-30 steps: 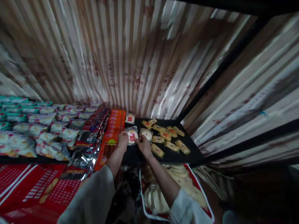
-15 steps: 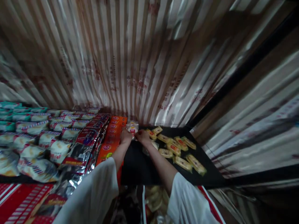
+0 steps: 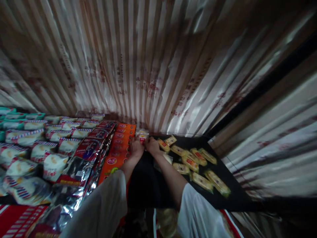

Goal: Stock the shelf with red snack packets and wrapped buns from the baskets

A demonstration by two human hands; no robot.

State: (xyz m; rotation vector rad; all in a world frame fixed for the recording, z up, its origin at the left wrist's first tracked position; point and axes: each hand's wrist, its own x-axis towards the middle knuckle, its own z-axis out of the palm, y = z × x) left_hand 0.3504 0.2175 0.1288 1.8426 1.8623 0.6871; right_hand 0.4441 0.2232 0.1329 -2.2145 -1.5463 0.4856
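At the back edge of the black shelf (image 3: 158, 188), a small clear-wrapped snack packet (image 3: 142, 134) with a red and yellow label stands against the striped sheet. My left hand (image 3: 136, 147) is closed at its lower left edge. On the packet's right side are the bent fingers of my right hand (image 3: 151, 145), also closed on it. The fingertips are partly hidden and dim. Under my right forearm lies another pale wrapped packet (image 3: 168, 158), partly covered. Just left of my left hand are the orange packs (image 3: 121, 142), in a row.
Several yellow wrapped cakes (image 3: 190, 162) lie loose on the right of the shelf. Silver-and-red bags (image 3: 90, 148) and rows of white bags (image 3: 54, 165) fill the left. An open box (image 3: 165, 219) sits below the front edge. Striped sheeting (image 3: 138, 66) hangs behind.
The view has shifted slightly, so the cakes appear further right and lower. Both hands stay at the same small packet, with little change in their grip.
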